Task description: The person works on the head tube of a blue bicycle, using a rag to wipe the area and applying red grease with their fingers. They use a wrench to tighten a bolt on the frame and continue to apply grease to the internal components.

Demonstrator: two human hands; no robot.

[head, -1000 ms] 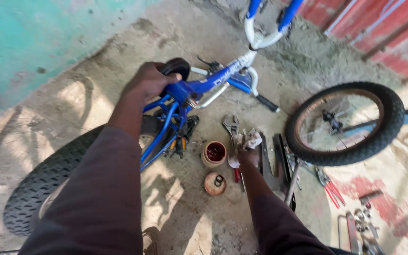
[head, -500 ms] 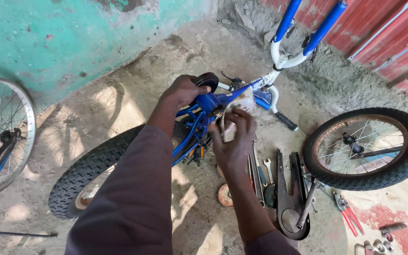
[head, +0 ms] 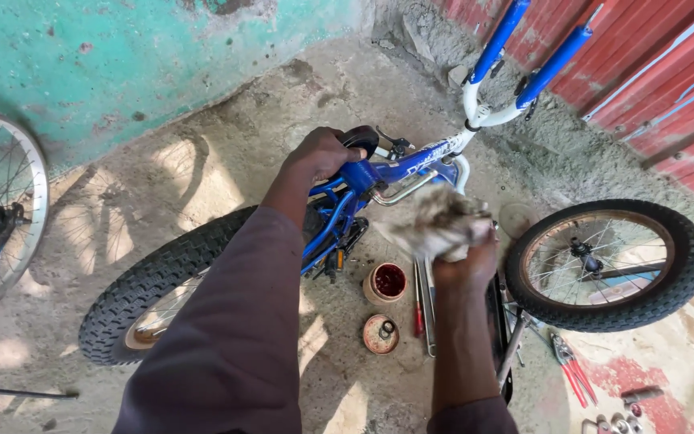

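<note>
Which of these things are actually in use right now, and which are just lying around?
In use:
left hand gripping the blue bike frame
right hand holding a rag

Lying about:
two small tins
red-handled pliers
loose wheel

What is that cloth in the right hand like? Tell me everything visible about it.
The rag is a crumpled, dirty cloth, off-white with grey-brown stains, bunched into loose folds. The right hand grips it from below, raised in front of the blue bicycle frame, near the silver tube under the top bar; whether it touches the frame cannot be told. Its left end trails free to a ragged point. It hangs above the small red-filled pot on the ground.
</note>
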